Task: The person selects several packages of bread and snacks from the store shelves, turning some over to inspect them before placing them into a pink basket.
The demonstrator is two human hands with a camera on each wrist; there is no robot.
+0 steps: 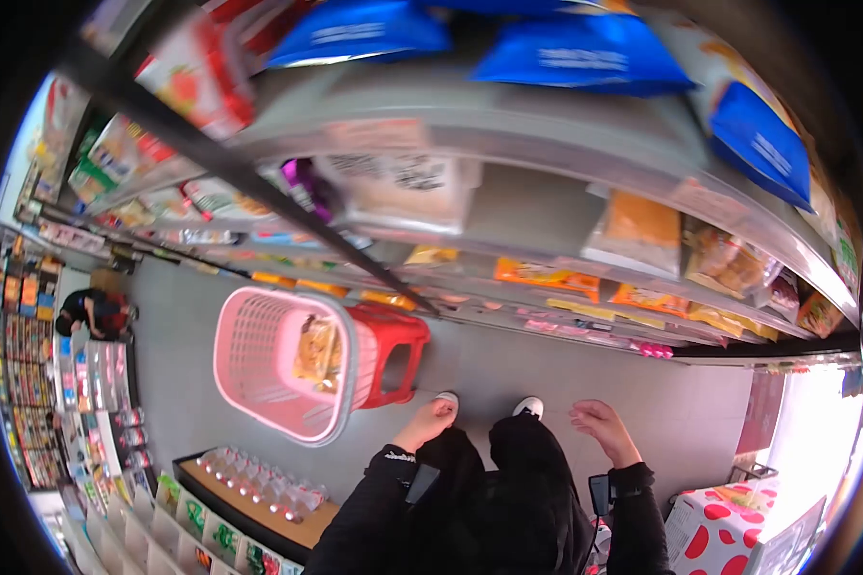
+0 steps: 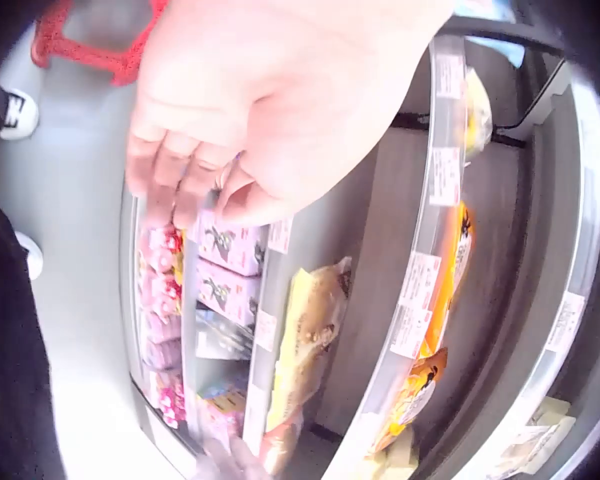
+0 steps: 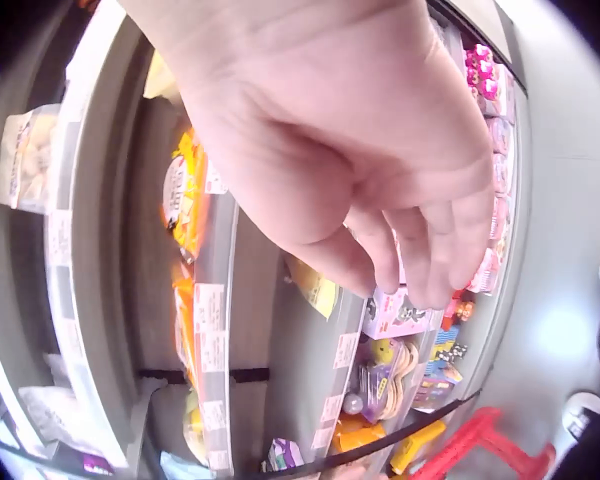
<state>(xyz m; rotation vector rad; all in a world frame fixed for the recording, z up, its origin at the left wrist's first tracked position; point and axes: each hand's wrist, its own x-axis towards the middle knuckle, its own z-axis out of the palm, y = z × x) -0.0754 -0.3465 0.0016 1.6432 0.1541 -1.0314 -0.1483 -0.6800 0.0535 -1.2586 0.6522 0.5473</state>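
My left hand (image 1: 430, 422) hangs low over the floor beside the red stool, fingers loosely curled around nothing. In the left wrist view the same hand (image 2: 270, 100) overlaps the lower shelves, where boxes in pale purple (image 2: 228, 290) stand. To the right, my right hand (image 1: 604, 426) is held out with bent, relaxed fingers and nothing in it. The right wrist view has this hand (image 3: 370, 160) in front of the shelves, near a pale purple box (image 3: 398, 315). A pink shopping basket (image 1: 244, 402) sits on the red stool (image 1: 408, 350) with packaged food (image 1: 318, 350) inside.
Tall shelves (image 1: 527, 206) of packaged snacks run along the front, with blue bags (image 1: 585, 59) on top. A dark post (image 1: 230, 163) crosses at left. Bottles (image 1: 259, 482) stand on a low unit behind left. Another person (image 1: 91, 311) is far left. Polka-dot boxes (image 1: 719, 527) stand at right.
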